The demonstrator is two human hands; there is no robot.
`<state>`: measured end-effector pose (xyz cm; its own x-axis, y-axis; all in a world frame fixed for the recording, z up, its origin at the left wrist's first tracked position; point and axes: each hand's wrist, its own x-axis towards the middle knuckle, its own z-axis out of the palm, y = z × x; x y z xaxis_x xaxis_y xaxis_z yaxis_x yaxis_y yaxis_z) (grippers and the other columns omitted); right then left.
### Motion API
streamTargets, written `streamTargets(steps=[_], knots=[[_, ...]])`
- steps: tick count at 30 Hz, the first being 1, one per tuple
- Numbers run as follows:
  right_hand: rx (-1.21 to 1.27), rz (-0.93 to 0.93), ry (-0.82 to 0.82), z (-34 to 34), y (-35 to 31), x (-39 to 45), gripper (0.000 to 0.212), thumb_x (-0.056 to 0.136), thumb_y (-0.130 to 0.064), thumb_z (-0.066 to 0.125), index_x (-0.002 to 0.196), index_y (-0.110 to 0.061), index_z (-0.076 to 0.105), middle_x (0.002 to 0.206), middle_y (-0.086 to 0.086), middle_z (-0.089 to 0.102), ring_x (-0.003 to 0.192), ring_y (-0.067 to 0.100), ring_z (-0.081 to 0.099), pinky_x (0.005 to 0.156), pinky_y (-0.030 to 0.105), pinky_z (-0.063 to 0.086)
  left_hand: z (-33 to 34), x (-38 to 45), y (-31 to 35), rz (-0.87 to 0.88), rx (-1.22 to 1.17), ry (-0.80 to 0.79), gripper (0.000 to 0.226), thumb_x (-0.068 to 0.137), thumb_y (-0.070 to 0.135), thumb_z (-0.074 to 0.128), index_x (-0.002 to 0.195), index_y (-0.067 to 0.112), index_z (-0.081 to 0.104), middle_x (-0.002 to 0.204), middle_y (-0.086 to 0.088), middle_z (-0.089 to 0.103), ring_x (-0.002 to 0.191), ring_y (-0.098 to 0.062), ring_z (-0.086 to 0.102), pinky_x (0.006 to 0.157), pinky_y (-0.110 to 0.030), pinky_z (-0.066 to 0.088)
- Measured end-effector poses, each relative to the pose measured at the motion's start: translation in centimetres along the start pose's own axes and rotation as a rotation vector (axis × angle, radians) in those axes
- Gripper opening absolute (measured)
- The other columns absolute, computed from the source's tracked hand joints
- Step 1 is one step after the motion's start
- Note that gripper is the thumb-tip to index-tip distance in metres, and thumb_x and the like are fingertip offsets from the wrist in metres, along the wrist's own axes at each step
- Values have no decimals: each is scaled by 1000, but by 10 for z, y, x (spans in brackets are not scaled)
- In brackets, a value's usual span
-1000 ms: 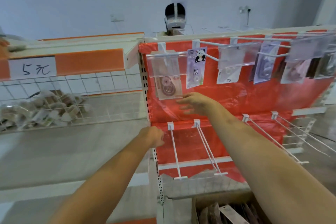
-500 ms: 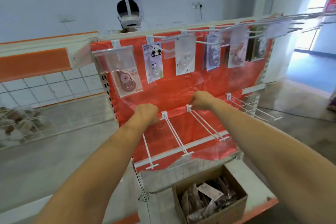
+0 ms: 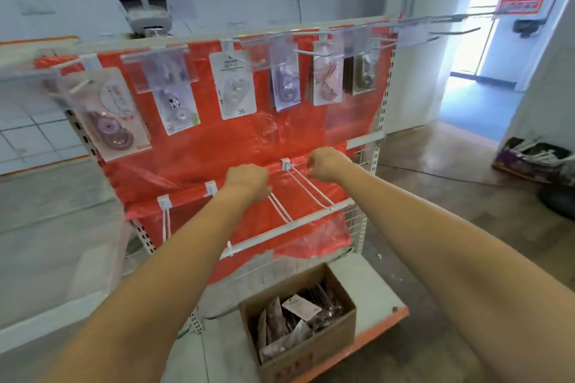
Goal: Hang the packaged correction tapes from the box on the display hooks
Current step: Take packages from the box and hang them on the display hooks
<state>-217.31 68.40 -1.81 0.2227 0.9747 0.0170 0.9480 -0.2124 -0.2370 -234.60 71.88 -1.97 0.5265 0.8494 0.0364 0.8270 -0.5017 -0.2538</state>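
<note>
An open cardboard box (image 3: pixel 311 357) of packaged correction tapes (image 3: pixel 300 308) stands on the base shelf below my arms. Several packaged tapes (image 3: pixel 236 87) hang on the top row of hooks on the red-backed rack. On the lower rail, my left hand (image 3: pixel 247 179) is curled over the base of a white display hook (image 3: pixel 281 208). My right hand (image 3: pixel 326 162) is curled at the rail, its fingers against the mount of the neighbouring hook (image 3: pixel 308 186). Neither hand holds a package. The lower hooks are bare.
Two more bare hooks (image 3: pixel 165 214) sit on the rail to the left. A headset (image 3: pixel 143 6) rests on top of the rack. The orange-edged base shelf (image 3: pixel 376 326) juts out at the bottom. A box of goods (image 3: pixel 535 158) lies on the floor at right, near a doorway.
My view has swung right and down, bringing the box into sight. Both hands dropped from the top-row packages to the lower rail and shifted rightward along its hooks.
</note>
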Motion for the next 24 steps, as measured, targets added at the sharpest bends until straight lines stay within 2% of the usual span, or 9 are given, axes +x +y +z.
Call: streamTargets(steps=[5,9,15,18,20,22,24], knots=[[1,-35,-98,24,42,-18,29,88,-12,53,113,-8,66,115,11,66,106,27,61,90,34,51,28,-9,40,-63,-4,-131,33,95,30,44,118,15,61,125,-9,61,115,-30,56,89,-35,46],[33,-71,-153,49,59,-36,29,90,-14,54,116,-7,64,117,12,64,106,28,61,85,31,49,50,-27,64,-111,30,-212,32,95,28,46,121,16,60,127,-9,59,116,-29,55,90,-35,44],[23,-175,-271,91,71,-57,28,90,-10,52,114,-3,63,115,14,65,106,29,60,89,35,50,93,-54,95,-127,23,-270,33,96,24,41,124,13,57,123,-10,61,112,-29,57,88,-36,44],[40,-175,-341,118,77,-61,27,91,-11,51,113,-4,64,114,11,66,105,26,61,90,33,50,114,-64,103,-130,0,-327,28,96,22,42,116,15,60,118,-8,63,108,-26,59,85,-35,45],[36,-155,-402,137,81,-64,20,91,-10,51,101,-3,67,101,11,66,94,24,62,82,31,52,126,-67,105,-140,-41,-350,26,96,24,43,112,15,61,113,-7,64,101,-26,60,79,-34,44],[14,-126,-450,156,83,-67,22,91,-8,48,71,-7,57,75,8,56,67,19,54,60,26,46,139,-70,107,-145,-83,-372,27,97,25,42,111,12,61,107,-8,64,92,-23,58,71,-31,41],[-3,-97,-490,179,86,-69,27,91,-7,46,65,-9,47,68,7,49,62,19,47,58,27,43,156,-73,108,-137,-111,-418,29,98,28,42,111,9,60,107,-8,63,90,-23,57,68,-31,40]])
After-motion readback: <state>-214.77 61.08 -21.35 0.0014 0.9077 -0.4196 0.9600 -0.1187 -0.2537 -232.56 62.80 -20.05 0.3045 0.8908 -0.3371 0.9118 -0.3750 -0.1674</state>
